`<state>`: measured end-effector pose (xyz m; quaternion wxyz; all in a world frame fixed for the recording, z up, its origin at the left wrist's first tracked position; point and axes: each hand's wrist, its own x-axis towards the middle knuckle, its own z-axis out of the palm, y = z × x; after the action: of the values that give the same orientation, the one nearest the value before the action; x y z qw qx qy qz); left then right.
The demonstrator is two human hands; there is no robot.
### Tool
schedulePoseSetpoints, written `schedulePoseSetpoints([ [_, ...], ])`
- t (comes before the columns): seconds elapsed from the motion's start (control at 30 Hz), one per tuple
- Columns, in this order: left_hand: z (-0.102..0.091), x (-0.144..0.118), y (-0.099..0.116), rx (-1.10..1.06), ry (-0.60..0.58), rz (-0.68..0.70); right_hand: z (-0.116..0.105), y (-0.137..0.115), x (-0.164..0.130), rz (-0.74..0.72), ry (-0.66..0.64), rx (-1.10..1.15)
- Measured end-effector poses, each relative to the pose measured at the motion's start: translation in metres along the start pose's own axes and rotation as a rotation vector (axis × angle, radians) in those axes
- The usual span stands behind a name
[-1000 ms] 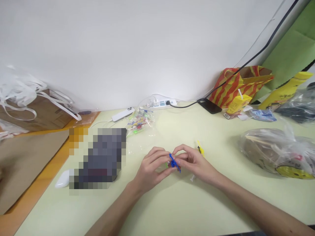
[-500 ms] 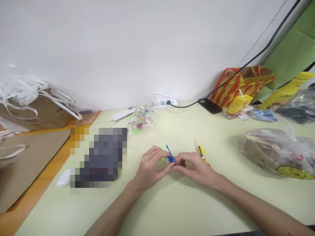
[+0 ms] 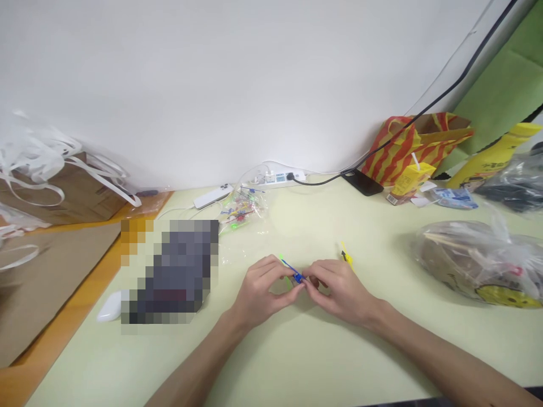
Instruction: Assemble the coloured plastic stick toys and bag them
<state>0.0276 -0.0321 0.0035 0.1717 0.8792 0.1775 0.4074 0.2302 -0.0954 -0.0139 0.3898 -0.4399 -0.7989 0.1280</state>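
My left hand and my right hand meet fingertip to fingertip over the pale green table. Between them they pinch a small blue plastic piece with a thin arm pointing up and left; a bit of green shows beside it. Just behind my right hand a small yellow plastic piece lies on the table. A clear bag of small coloured plastic parts sits farther back, left of centre.
A blurred dark patch and a white mouse-like object lie at left. A power strip, a phone, a striped bag, a juice carton and a filled plastic bag stand back and right.
The blue piece has turned in my fingers: its thin arm pointed down-right, then upward, and now lies flatter toward the left. Both hands have dropped slightly toward the table.
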Motion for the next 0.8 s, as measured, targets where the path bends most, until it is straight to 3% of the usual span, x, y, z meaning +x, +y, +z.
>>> schedulePoseSetpoints([
  [0.63, 0.0, 0.002, 0.0, 0.0, 0.005, -0.01, -0.006, -0.005, 0.005, -0.166, 0.0, -0.275],
  [0.8, 0.001, 0.006, 0.011, -0.152, 0.048, -0.221, -0.011, -0.003, 0.004, -0.206, 0.057, -0.329],
])
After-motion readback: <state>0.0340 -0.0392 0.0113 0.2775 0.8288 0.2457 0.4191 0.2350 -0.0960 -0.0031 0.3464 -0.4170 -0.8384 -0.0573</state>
